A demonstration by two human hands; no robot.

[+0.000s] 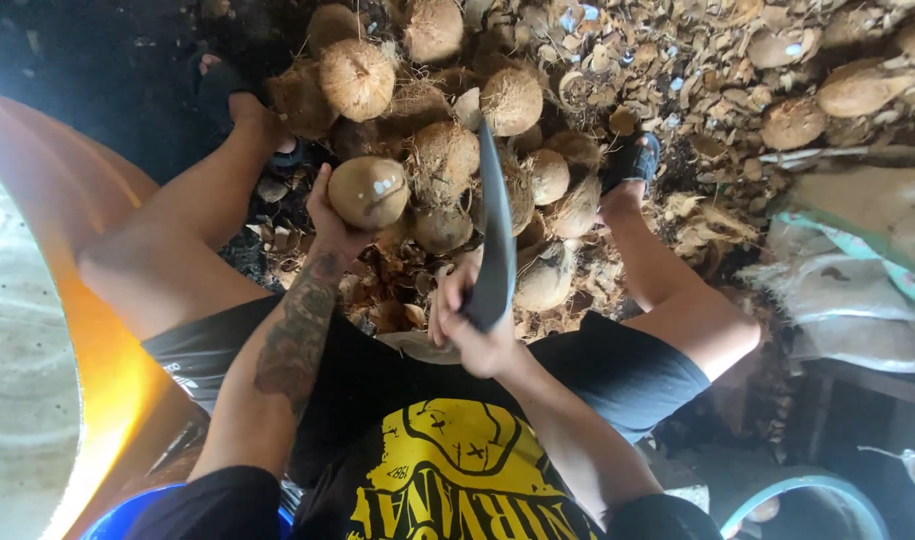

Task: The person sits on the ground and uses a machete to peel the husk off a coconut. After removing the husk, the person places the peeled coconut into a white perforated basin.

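Looking down from the head camera, the person sits with knees spread and both feet in dark sandals planted at the edge of a coconut pile.

Left hand: fingers curled and clamped on a round, husked coconut, held up just above the near edge of the pile, between the knees and left of centre. A pale patch shows on the shell.

Right hand: closed tight round the handle of a large knife. The broad grey blade stands upright, point toward the far side, just right of the held coconut and apart from it. The handle itself is hidden inside the fist.

Surroundings: the pile spreads from the feet to the far edge, brown and fibrous. Husk scraps litter the ground at far right. Pale sacks lie on the right. An orange curved surface runs down the left side. A blue rim shows near right, and another blue rim at near left.
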